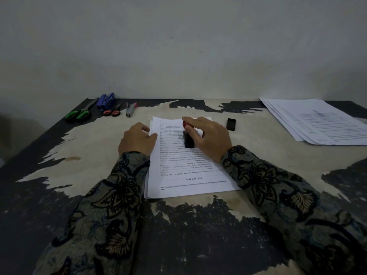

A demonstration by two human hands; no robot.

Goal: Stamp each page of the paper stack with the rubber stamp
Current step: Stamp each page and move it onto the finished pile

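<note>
The rubber stamp (pixel 188 138) — black base, red knob — is stood upright on the top page of the paper stack (pixel 184 167), near the middle of its far half. It is gripped from above by the right hand (pixel 208 136), whose fingers are curled over the red knob. The left hand (pixel 137 140) is laid at the stack's left edge, fingers loosely bent and nothing grasped; the thumb touches the paper's margin. The stack lies at the centre of a worn table (pixel 99 147) with peeling dark surface. A small black ink pad case (pixel 231 124) is seen just right of the stack, apart from it. A second pile of printed sheets (pixel 317 122) is spread at the far right corner. Along the far left edge are set green-handled scissors (pixel 79 113), a blue stapler (pixel 107 101), red-handled scissors (pixel 113 111) and a grey staple remover (pixel 130 110).
</note>
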